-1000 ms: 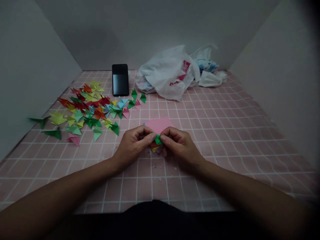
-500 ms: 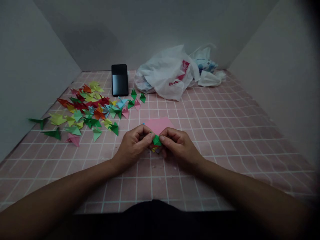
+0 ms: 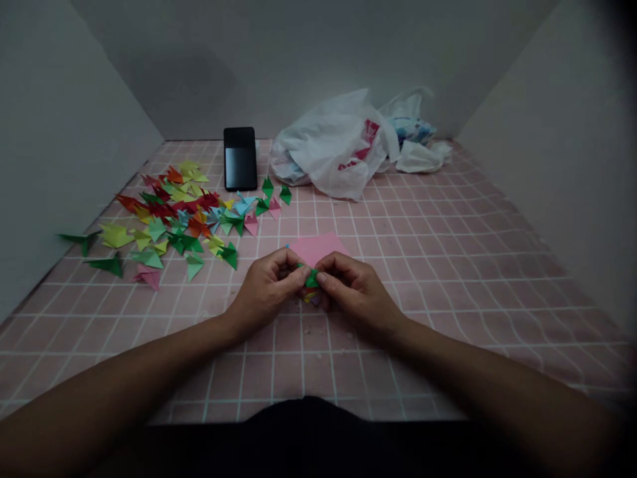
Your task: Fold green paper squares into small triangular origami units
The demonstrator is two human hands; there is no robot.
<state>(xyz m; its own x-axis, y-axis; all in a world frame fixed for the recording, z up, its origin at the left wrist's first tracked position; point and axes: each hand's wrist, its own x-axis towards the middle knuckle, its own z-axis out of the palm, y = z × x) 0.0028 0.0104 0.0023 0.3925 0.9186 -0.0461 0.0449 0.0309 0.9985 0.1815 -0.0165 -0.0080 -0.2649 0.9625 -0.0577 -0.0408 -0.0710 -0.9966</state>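
A small green folded paper piece [image 3: 312, 278] is pinched between the fingertips of both hands at the middle of the pink gridded table [image 3: 448, 265]. My left hand [image 3: 266, 289] grips its left side, fingers curled. My right hand [image 3: 351, 289] grips its right side the same way. Under the hands lies a small stack of coloured paper squares, with a pink sheet [image 3: 318, 247] on top behind my fingers and yellow and red edges showing below them.
Several folded paper pieces [image 3: 174, 216] in green, red, yellow, blue and pink are scattered at the left. A black phone [image 3: 240, 159] leans upright at the back wall. White plastic bags [image 3: 343, 149] lie at the back right. Grey walls close in three sides.
The fingertips have drawn slightly closer over the green piece, hiding more of it. The hands stay in the same place.
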